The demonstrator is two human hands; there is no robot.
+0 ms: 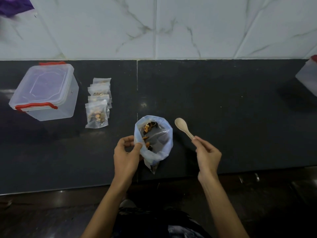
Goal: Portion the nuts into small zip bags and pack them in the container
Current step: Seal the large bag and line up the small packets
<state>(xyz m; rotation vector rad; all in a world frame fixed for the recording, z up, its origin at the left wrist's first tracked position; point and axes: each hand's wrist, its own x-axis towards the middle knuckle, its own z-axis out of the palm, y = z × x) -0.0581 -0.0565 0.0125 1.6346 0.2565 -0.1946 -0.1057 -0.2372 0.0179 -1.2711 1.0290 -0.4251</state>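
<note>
My right hand (208, 156) pinches the wooden spoon (183, 128) by its handle end, bowl empty, pointing up-left toward the open nut bag (154, 143) just to its left. My left hand (126, 155) pinches that bag's near rim, holding the mouth open. Filled zip bags (98, 107) lie left of centre beside the lidded container (45, 91), on the dark counter (223, 100) below a marble wall.

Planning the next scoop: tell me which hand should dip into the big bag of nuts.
Right. The right hand already holds the pale wooden spoon just beside the open clear plastic bag of mixed nuts, while the left hand pinches that bag's rim, steadying it.
</note>
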